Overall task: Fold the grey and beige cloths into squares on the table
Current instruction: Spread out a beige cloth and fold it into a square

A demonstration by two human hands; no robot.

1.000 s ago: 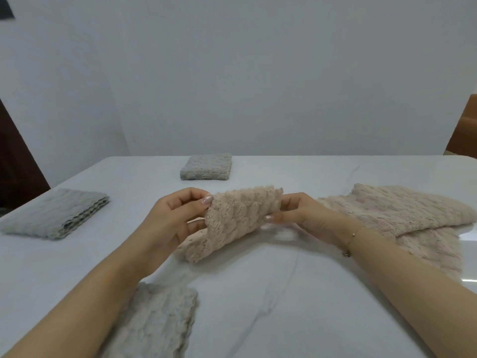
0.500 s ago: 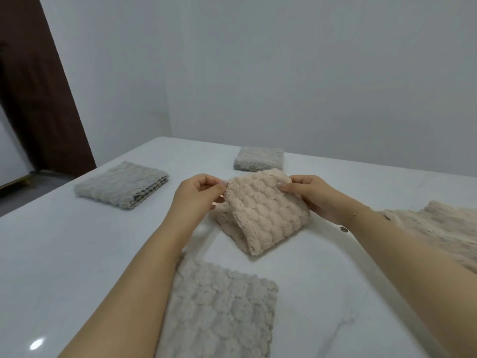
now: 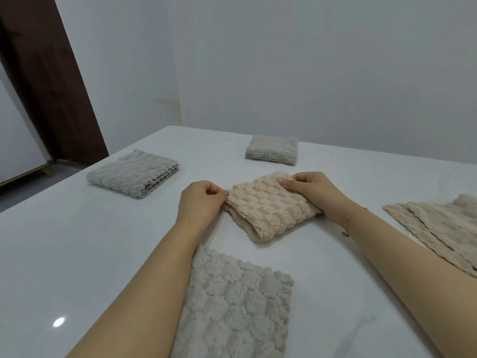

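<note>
Just changed: the beige cloth [image 3: 268, 205] is now lying folded over on the table [image 3: 77, 241], its top layer laid down where half a second ago it was being held up off the surface – the fold is landing
Meaning for the task: judging by its shape, this piece is nearly a finished square; only a pressing flat and squaring of the edges seems left
Left hand [image 3: 200, 201]: fingers curled, pinching the left far corner of the beige cloth
Right hand [image 3: 313, 193]: fingertips pinching the far edge of the beige cloth, the palm lying along its right side
Beyond the beige cloth: a small folded grey cloth [image 3: 272, 150] is sitting well apart
Left of the beige cloth: a larger folded grey stack [image 3: 133, 172] is resting near the table's edge
Nearer than the beige cloth: a flat grey cloth [image 3: 237, 306] is lying partly under the left forearm
Right of the beige cloth: a loose beige pile [image 3: 438, 228] is waiting, looking unfolded – so more work remains
Against a second ago: the cloth was hanging upright between both hands; the view is also turning left, bringing a dark door [image 3: 44, 73] into sight
</note>
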